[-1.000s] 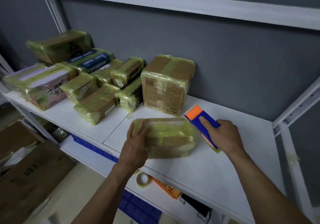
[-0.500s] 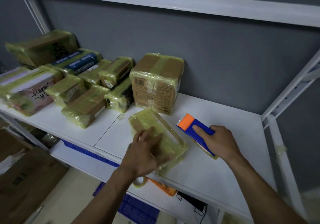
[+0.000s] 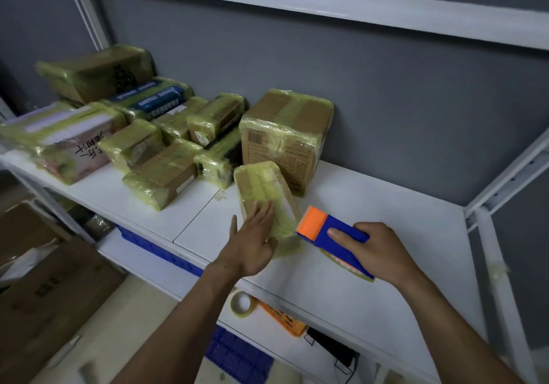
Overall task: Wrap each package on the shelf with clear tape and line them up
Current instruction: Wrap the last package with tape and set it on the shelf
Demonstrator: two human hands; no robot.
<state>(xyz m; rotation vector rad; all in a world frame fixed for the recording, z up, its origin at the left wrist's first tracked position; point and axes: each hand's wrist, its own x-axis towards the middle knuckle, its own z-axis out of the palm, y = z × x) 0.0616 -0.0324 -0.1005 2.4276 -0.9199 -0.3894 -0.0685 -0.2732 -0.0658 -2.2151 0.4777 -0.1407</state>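
The left hand lies flat on the wrapped package to slide it into line, while the right hand grips the tape dispenser, ready.

The left hand hides part of the flat package; print on the tall box blurs.

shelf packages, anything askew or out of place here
Yes. The flat package under the left hand lies slanted across the shelf, its far end by the tall box, not in line. A tape scrap sits loose nearby.
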